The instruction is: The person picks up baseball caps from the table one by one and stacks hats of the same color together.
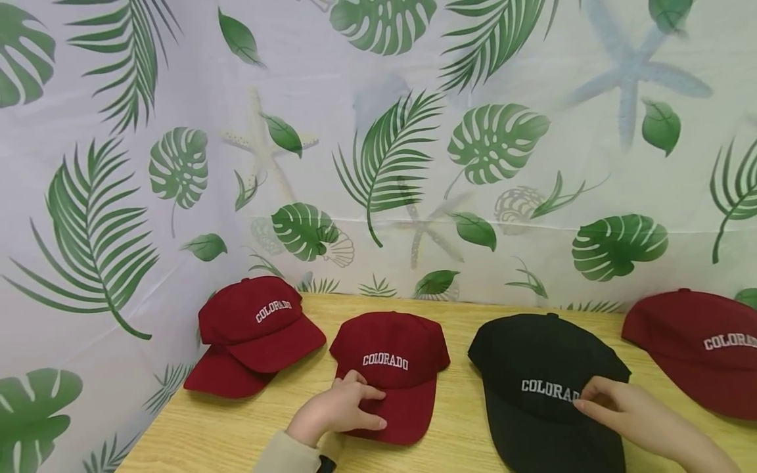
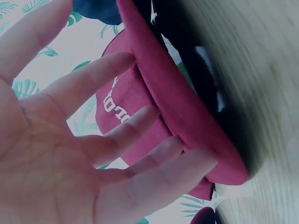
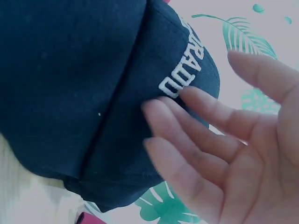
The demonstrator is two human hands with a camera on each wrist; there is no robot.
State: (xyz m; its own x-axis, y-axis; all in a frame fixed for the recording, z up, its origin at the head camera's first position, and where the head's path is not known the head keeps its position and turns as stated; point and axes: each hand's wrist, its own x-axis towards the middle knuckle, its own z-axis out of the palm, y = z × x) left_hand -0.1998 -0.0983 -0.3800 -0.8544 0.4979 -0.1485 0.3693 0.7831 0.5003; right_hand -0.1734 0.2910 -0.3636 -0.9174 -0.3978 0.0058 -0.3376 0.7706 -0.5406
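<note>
A red baseball cap [image 1: 387, 338] with white COLORADO lettering stands on the wooden table, brim towards me. Over the left side of its brim is my left hand [image 1: 340, 408]; in the left wrist view its fingers are spread and loosely extended before the cap. To the right stands a black baseball cap [image 1: 550, 348] with the same lettering. My right hand [image 1: 635, 408] is at that cap's right front, covering the last letter in the head view. The right wrist view shows its fingers relaxed, gripping nothing; whether they touch the fabric I cannot tell.
Two stacked red caps [image 1: 254, 322] sit at the table's left. Another red cap [image 1: 686, 341] is at the right, cut off by the frame. Behind the wooden table [image 1: 195, 433] hangs a white curtain [image 1: 331, 164] printed with green leaves and starfish.
</note>
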